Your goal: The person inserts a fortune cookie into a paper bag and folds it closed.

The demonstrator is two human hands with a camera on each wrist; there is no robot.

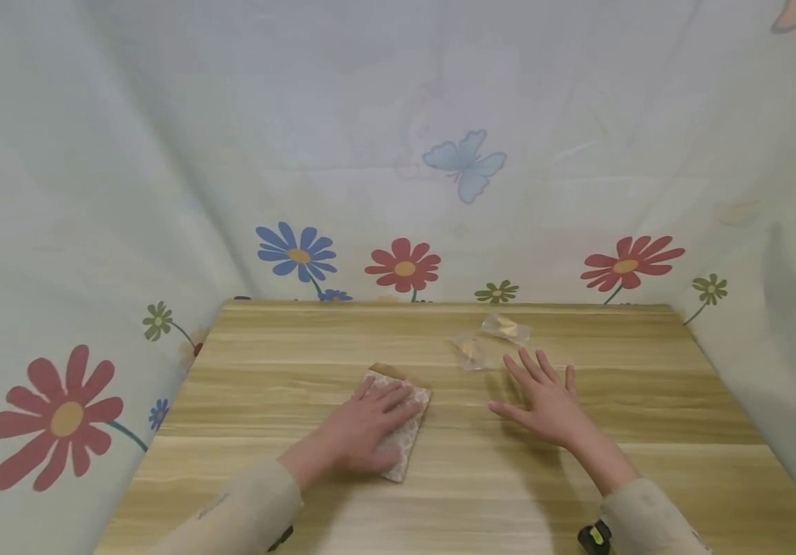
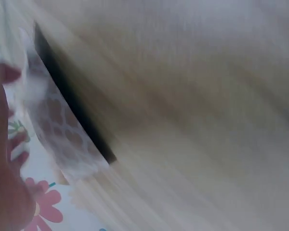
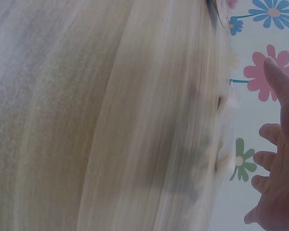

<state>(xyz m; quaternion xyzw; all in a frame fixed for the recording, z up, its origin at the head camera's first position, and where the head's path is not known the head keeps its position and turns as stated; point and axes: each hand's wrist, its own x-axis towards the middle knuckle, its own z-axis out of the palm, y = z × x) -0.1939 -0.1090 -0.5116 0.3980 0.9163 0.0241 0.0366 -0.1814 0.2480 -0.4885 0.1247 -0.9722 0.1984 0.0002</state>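
In the head view a flat patterned packet (image 1: 408, 443), pinkish with a white lattice and a brown strip at its far end, lies left of the table's middle. My left hand (image 1: 370, 428) is over it with fingers extended, covering much of its face; whether the palm touches cannot be told. The left wrist view, blurred, shows the packet (image 2: 62, 132) beside the hand (image 2: 9, 173), with a dark edge. Fingers spread, my right hand (image 1: 547, 405) is above the wood and holds nothing. Just beyond its fingertips lie two small clear plastic bags (image 1: 469, 351) with yellowish pieces inside.
The wood-grain table (image 1: 287, 331) meets a white curtain (image 1: 342, 139) printed with flowers and butterflies at the back and sides. A dark strap piece (image 1: 594, 537) shows by the right cuff.
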